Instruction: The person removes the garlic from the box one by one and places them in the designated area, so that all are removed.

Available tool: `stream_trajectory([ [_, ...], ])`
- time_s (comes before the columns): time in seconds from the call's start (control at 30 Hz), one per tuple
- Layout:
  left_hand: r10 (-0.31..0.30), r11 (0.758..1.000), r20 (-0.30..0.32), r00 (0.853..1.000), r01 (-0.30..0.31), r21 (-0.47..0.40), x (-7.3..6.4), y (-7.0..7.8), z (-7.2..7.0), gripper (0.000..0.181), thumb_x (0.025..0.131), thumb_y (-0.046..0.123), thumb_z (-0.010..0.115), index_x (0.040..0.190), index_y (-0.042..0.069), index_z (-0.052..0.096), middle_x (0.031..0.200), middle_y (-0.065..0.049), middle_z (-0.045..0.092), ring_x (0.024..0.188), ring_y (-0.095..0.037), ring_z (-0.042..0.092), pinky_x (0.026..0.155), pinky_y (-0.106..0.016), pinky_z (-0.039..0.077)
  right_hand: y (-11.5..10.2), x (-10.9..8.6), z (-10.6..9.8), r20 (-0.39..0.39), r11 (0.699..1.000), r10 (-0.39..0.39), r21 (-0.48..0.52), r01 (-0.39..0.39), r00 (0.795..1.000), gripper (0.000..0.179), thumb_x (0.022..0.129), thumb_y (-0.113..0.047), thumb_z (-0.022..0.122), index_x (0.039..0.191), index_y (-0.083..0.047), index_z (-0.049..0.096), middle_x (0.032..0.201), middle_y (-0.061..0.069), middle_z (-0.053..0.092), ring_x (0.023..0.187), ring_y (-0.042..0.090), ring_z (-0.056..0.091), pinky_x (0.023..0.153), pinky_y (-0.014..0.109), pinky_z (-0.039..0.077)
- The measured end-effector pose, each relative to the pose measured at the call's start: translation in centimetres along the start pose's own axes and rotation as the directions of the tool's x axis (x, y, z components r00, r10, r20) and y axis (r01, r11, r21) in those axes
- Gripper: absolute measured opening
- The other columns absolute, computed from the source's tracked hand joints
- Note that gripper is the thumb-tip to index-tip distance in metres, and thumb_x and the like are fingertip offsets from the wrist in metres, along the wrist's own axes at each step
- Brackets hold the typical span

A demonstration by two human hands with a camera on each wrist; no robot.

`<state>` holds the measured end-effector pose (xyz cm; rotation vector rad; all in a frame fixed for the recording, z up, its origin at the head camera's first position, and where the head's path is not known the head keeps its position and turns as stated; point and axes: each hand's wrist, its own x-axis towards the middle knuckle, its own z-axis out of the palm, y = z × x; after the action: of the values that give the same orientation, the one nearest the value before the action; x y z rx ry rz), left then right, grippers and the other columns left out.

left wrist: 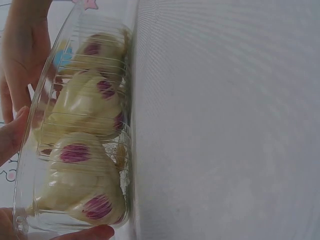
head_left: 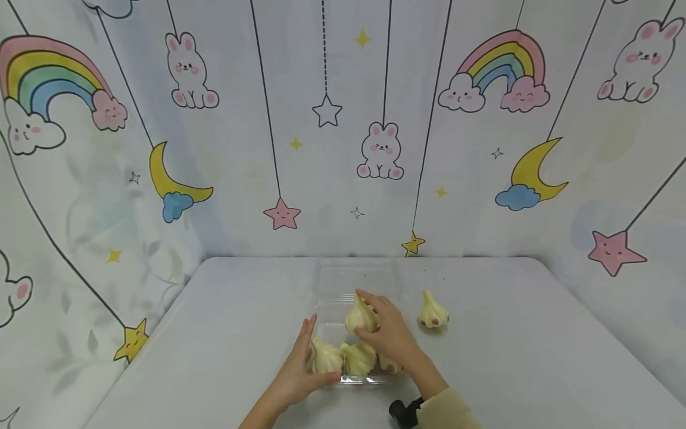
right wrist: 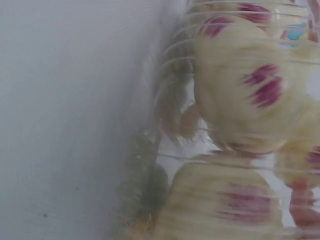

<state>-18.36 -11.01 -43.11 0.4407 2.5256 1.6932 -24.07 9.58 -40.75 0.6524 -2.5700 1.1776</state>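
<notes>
A clear plastic box (head_left: 360, 381) stands on the table, with garlic bulbs (head_left: 359, 359) lined up along its near side. My right hand (head_left: 395, 336) holds another garlic bulb (head_left: 358, 319) between thumb and fingers, over the box behind that row. At the box's left side, my left hand (head_left: 300, 369) rests with its fingers straight and its thumb at the near rim. In the left wrist view, bulbs with purple patches (left wrist: 82, 180) show through the ribbed wall. The right wrist view is filled by bulbs (right wrist: 245, 85) behind the clear plastic; the right hand's grip is hidden there.
One garlic bulb (head_left: 433, 313) lies on the white table (head_left: 241, 310) to the right of the box. The clear lid (head_left: 356, 279) lies folded back behind it. Patterned cloth (head_left: 321, 167) surrounds the table's back and sides. A black wrist device (head_left: 404, 412) sits by the right sleeve.
</notes>
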Motion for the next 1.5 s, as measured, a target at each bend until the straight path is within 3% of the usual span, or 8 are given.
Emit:
stream_trajectory([
  [0.1,0.009,1.0,-0.003,1.0,-0.009,0.005,-0.1,0.1,0.0,0.11,0.07,0.023,0.079,0.148,0.014,0.002,0.147,-0.03,-0.01,0.127,-0.054,0.016,0.099,-0.061,0.025,-0.3,-0.2,-0.5,-0.011,0.999,0.006,0.049,-0.005,1.0,0.069,0.072,-0.008,0.077,0.134,-0.017,0.047,0.11,0.005,0.054,0.087,0.016,0.048,0.057,0.019,0.051],
  [0.43,0.006,1.0,0.0,1.0,-0.006,-0.003,-0.1,0.2,0.0,0.111,0.069,0.019,0.08,0.148,0.014,0.001,0.146,-0.03,-0.01,0.129,-0.052,0.014,0.1,-0.059,0.026,-0.4,-0.7,-1.8,-0.044,0.998,-0.005,0.057,0.007,0.999,0.07,0.072,-0.007,0.077,0.134,-0.022,0.047,0.116,0.003,0.056,0.097,0.019,0.053,0.06,0.019,0.05],
  [0.7,-0.003,1.0,0.002,1.0,0.003,-0.016,-0.2,0.2,0.1,0.112,0.069,0.018,0.08,0.148,0.015,0.0,0.147,-0.029,-0.011,0.128,-0.053,0.015,0.1,-0.059,0.025,0.6,-1.3,-2.9,-0.049,0.994,-0.001,0.109,0.006,0.999,0.069,0.073,-0.005,0.076,0.134,-0.019,0.047,0.127,0.004,0.052,0.108,0.025,0.051,0.065,0.027,0.054],
  [1.03,-0.007,1.0,-0.007,1.0,0.007,-0.01,-0.1,0.3,0.1,0.111,0.069,0.02,0.08,0.148,0.015,0.002,0.147,-0.029,-0.01,0.126,-0.055,0.018,0.099,-0.061,0.024,1.2,-1.5,-4.6,-0.087,0.997,-0.016,0.073,0.022,0.996,0.067,0.073,-0.002,0.075,0.133,-0.012,0.047,0.131,0.008,0.05,0.106,0.029,0.052,0.067,0.033,0.055],
  [1.5,-0.005,1.0,0.015,1.0,0.005,-0.03,-0.1,0.1,0.0,0.11,0.07,0.021,0.079,0.148,0.016,0.0,0.146,-0.029,-0.013,0.125,-0.057,0.017,0.097,-0.065,0.023,3.2,-1.9,-7.0,-0.136,0.999,-0.032,0.014,0.034,0.99,0.069,0.075,-0.007,0.075,0.136,-0.016,0.044,0.126,0.009,0.052,0.106,0.029,0.053,0.068,0.034,0.056],
])
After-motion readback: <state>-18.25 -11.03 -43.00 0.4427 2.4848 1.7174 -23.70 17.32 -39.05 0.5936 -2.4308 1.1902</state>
